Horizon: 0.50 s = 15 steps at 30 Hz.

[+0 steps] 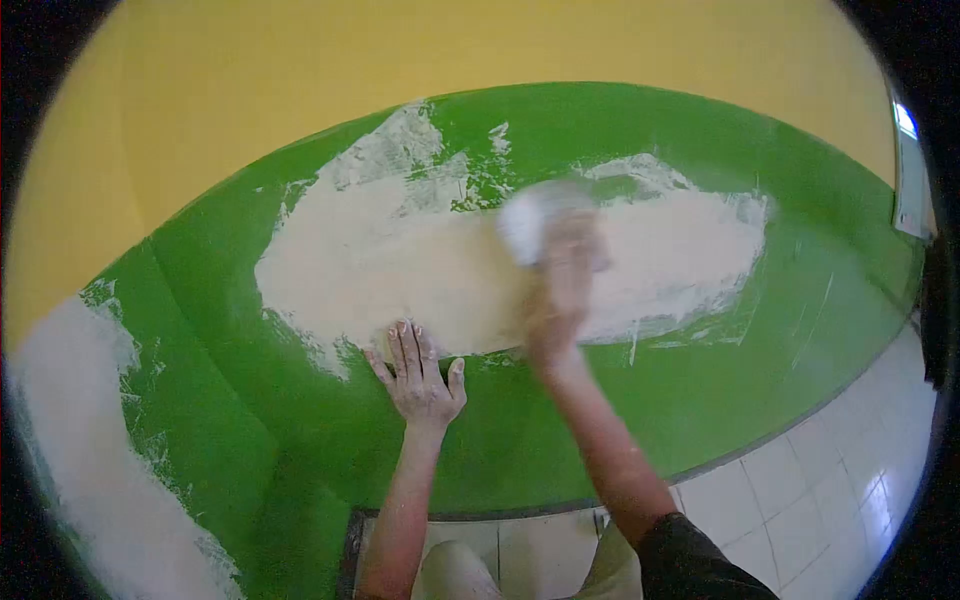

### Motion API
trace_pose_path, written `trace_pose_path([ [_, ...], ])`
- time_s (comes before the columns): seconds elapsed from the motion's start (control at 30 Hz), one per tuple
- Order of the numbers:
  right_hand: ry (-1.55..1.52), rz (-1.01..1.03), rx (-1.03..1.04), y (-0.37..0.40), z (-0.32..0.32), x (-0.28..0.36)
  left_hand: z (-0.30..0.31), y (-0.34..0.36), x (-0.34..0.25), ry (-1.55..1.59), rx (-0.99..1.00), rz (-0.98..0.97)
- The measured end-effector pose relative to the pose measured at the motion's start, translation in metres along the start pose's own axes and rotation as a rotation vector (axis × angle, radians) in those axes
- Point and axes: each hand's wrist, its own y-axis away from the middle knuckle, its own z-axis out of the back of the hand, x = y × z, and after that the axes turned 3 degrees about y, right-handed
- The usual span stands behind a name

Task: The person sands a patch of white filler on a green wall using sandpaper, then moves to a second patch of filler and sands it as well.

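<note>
My left hand (422, 385) lies flat on the wall with its fingers spread. Its fingertips, dusted white, rest on the lower edge of a broad white filler patch (380, 270). Higher up and to the right, my right hand (568, 270) is smeared by motion over the middle of that patch. It grips a whitish pad (525, 222), too blurred for me to tell its exact kind. The pad is against or very close to the patch; contact is hard to make out.
Green paint (640, 400) surrounds the patch, with a yellow band (500, 45) above. A second white patch (75, 420) covers the wall at left. Pale floor tiles (800, 490) meet the wall below. A pale panel (910, 190) stands at the far right.
</note>
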Motion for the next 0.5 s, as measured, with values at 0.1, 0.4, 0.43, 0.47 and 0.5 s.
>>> trace_pose_path([
  [0.1, -0.178, 0.222, 0.330, 0.029, 0.002, 0.038, -0.003, 0.001, 0.003, 0.033, -0.014, -0.006],
  [0.4, -0.192, -0.403, -0.132, -0.017, 0.067, -0.075, 0.007, 0.000, 0.006, -0.045, 0.058, -0.024],
  [0.43, 0.190, -0.102, -0.089, -0.010, 0.047, -0.061, 0.007, -0.002, 0.004, -0.045, 0.054, -0.025],
  [0.47, 0.020, 0.014, -0.101, -0.002, 0.024, -0.041, 0.006, -0.002, 0.004, -0.042, 0.058, -0.034],
  [0.5, -0.089, 0.014, 0.022, 0.022, 0.006, -0.018, 0.005, -0.002, 0.005, -0.030, 0.043, -0.020],
])
